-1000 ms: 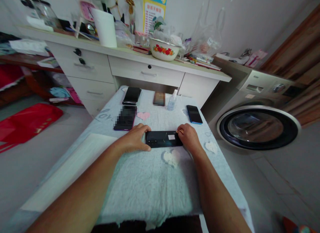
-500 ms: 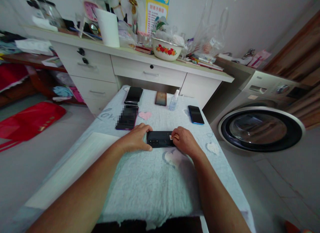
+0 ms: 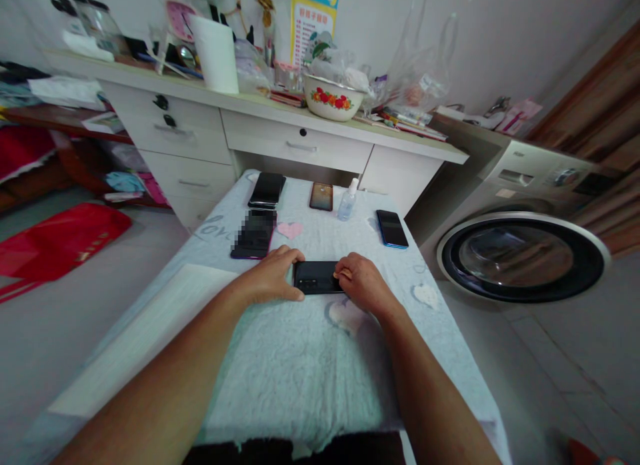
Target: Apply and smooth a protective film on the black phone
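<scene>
A black smartphone (image 3: 316, 278) lies back up on the cloth, its camera strip toward the left end. My left hand (image 3: 275, 275) grips that left end, thumb on the near edge and fingers at the far edge. Over the right end, my right hand (image 3: 364, 280) is closed, its fingers curled and pressed down on the phone's back. A small tan bit shows at its fingertips, too small to name. The right end of the phone is hidden beneath this hand.
Around the phone lie a dark phone (image 3: 255, 235), a black stack (image 3: 267, 190), a brown phone-like item (image 3: 321, 196), a clear spray bottle (image 3: 347, 202) and a blue-edged phone (image 3: 392, 229). A white sheet (image 3: 150, 335) lies left. Behind stands a cabinet; a washing machine (image 3: 520, 185) is at right.
My right hand has slid a little left along the phone's back, covering the pale spot that showed before. My left hand and the phone have stayed in place.
</scene>
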Motion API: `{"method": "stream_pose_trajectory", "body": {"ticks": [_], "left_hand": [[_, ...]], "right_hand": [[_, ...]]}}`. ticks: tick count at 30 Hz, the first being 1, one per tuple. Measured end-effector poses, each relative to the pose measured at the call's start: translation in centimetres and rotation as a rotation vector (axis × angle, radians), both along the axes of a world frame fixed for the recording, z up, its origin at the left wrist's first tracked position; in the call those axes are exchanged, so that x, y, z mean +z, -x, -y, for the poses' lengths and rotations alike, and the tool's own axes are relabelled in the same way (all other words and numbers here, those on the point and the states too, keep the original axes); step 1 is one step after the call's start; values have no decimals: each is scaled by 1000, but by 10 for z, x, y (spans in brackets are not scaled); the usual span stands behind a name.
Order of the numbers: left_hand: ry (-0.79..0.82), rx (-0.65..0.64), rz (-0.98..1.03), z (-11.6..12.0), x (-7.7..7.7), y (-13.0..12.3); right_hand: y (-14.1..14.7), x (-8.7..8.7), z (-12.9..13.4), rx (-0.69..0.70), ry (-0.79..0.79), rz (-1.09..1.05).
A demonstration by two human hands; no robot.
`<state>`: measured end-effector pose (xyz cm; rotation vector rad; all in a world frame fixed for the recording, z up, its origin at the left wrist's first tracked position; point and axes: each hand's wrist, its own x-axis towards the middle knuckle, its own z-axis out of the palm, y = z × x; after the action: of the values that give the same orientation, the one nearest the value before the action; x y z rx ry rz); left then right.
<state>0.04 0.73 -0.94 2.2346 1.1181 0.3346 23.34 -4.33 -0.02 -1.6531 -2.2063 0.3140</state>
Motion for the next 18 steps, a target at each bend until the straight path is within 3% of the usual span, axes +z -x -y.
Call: {"method": "stream_pose_trajectory", "body": {"ticks": [13,18], "left_hand": [[1,1,11,-1,-2,1],[-4,5,5,-1,-4,1]], "right_hand": [[-19,-4,-14,-340,-34,89],[-18,-4,-14,-393,-50,134]]}}
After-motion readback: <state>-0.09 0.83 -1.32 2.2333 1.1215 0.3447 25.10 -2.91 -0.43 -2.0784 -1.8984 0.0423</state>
